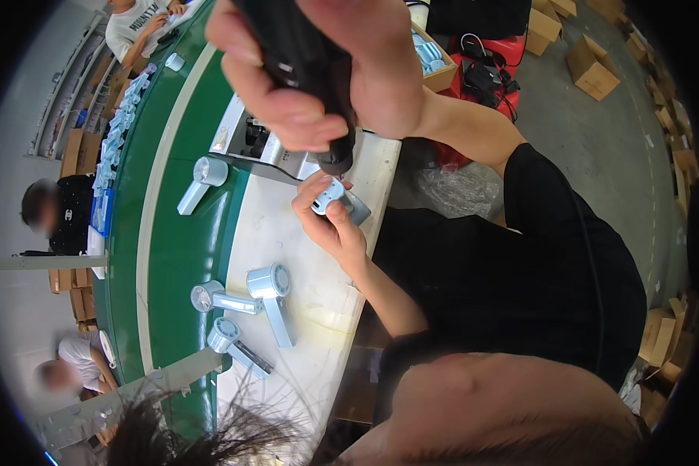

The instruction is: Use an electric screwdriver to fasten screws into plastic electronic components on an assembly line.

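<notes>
My right hand, at the top, grips a black electric screwdriver with its nose pointing down. Just below that nose, my left hand pinches a light-blue plastic part with small holes in its end face; it looks like the handle end of a handheld fan. Whether the tip touches the part cannot be made out. Lower on the white worktop lie light-blue handheld fans: one with a round head, another lying sideways, and a third with a dark strip along its handle.
A green conveyor belt runs along the left, carrying another fan. Beside my hands stands a grey metal box. A cardboard box of blue parts and a red stool with cables are behind. Several co-workers sit beyond the belt.
</notes>
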A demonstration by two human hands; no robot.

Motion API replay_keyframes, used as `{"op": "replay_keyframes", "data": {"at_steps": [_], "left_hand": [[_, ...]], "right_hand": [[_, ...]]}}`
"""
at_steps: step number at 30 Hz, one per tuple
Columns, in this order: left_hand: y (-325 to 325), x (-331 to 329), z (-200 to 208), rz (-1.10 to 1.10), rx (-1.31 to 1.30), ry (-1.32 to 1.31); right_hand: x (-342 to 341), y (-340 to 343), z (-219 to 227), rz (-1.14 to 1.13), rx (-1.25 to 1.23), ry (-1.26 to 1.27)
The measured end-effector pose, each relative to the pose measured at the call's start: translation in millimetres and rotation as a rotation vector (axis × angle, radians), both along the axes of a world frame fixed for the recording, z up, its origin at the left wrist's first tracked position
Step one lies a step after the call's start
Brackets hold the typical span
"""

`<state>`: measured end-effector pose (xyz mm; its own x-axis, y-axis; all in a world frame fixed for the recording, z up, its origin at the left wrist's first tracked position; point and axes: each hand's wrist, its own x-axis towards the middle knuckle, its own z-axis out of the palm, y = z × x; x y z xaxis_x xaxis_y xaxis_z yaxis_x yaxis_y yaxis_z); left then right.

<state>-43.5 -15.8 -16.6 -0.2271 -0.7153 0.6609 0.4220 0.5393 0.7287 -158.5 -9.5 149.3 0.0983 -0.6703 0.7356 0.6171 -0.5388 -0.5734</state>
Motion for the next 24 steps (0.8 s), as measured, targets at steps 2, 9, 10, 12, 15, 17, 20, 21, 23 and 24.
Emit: {"op": "replay_keyframes", "data": {"at_steps": [2,9,10,12,15,17,20,21,23,24], "left_hand": [[-2.2,0.7,-6.6,0.017,0.000,0.003],[4.8,4.2,-0.8,-0.035,0.082,0.035],[4.6,5.9,-0.9,-0.029,0.082,0.038],[3.8,10.9,-2.0,-0.011,0.063,-0.022],[3.3,4.9,-1.0,-0.046,0.080,0.012],[2.7,-1.5,-5.0,-0.063,0.070,0.025],[0.3,4.1,-6.1,-0.029,0.057,0.031],[0.0,4.8,-6.6,-0.022,0.051,0.027],[1.3,3.7,-5.4,-0.020,0.057,0.029],[1.8,3.1,-5.1,-0.020,0.063,0.029]], "right_hand": [[7.9,1.6,6.5,-0.146,-0.169,0.059],[33.7,25.7,14.7,-0.401,0.032,0.125],[34.5,25.7,12.7,-0.392,0.025,0.122],[37.0,24.3,9.7,-0.385,0.017,0.128],[32.4,26.3,7.8,-0.410,0.022,0.145],[28.0,28.2,5.9,-0.421,0.035,0.155],[30.7,22.9,4.2,-0.422,0.025,0.179],[30.6,22.5,3.9,-0.416,0.016,0.168],[28.8,21.3,2.2,-0.412,0.006,0.159],[27.6,20.0,0.7,-0.250,-0.048,0.085]]}}
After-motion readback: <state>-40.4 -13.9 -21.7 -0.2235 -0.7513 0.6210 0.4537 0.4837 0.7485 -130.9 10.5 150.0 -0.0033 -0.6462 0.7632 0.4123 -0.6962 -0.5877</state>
